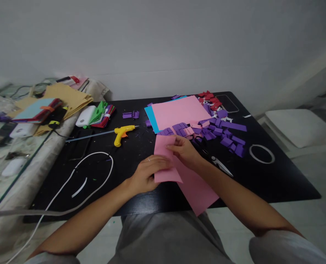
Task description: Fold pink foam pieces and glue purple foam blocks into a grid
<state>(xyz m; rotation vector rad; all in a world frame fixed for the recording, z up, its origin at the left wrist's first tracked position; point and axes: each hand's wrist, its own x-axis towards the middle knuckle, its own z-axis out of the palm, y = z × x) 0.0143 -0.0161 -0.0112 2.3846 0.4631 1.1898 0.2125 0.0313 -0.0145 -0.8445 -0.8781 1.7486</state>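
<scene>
Both hands hold a pink paper sheet (197, 185) near the table's front edge, part of it folded over in a wide strip. My left hand (151, 170) is closed around the folded strip's lower left side, a ring on one finger. Fingers of my right hand (185, 150) pinch the strip's upper right edge. Black-handled scissors (220, 165) lie beside my right wrist. Behind the hands is a heap of purple paper pieces (226, 134) with some pink ones, partly on a flat pink sheet (179, 112) over a blue sheet (151, 116).
A yellow glue gun (121, 134) with a long glue stick lies left, near a looped white cable (112, 168). Bundled coloured paper strips (102, 114) sit at the back left. Red paper pieces (211, 99) and a white ring (262, 154) are on the right. A glass-topped surface (3, 157) adjoins the left side.
</scene>
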